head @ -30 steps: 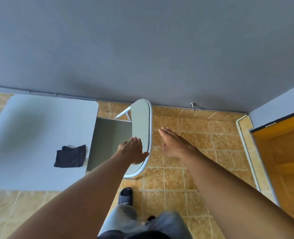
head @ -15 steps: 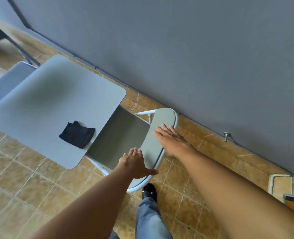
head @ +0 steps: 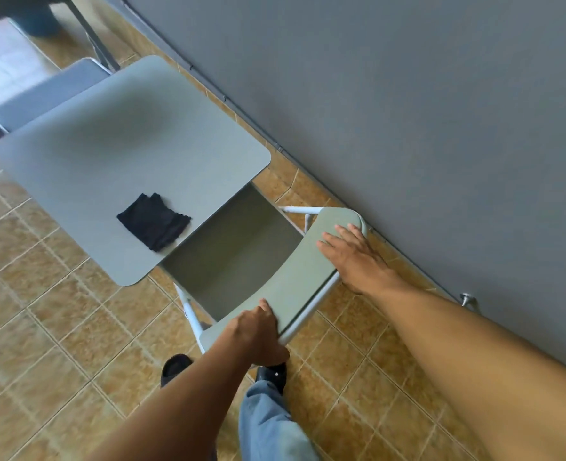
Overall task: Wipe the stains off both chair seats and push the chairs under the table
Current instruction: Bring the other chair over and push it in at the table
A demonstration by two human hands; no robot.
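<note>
Since a second ago, shifted from a one-handed touch to both hands on the chair backrest point(head: 294, 281): left hand point(head: 258, 337) now curled over the near end of it, fingers over the top edge and thumb under, clamped on the backrest; right hand point(head: 354, 257) laid flat and open on the far end, where it had hung apart in the air over the tiles. Chair seat point(head: 231, 247) slid partly beneath the tabletop point(head: 115, 154), far edge hidden under it, near half exposed at 5 o'clock of the tabletop. Judged as the push step for this chair, part done, with more travel needed toward 10 o'clock. Black cloth point(head: 153, 224) left lying crumpled near the tabletop's 5 o'clock edge, untouched by either hand, so wiping probably finished here. No stains made out on the exposed part of the seat. Second chair point(head: 48, 91) glimpsed at 11 o'clock beyond the tabletop, seat partly tucked under. Smooth, matte grey-green tabletop with rounded corners; backrest a curved panel of the same finish, framed by thin white metal tubing point(head: 188, 311). Cloth soft and ribbed. Glossy mottled tan floor tiles point(head: 42, 327); flat grey wall point(head: 407, 111) at 2 o'clock.
</note>
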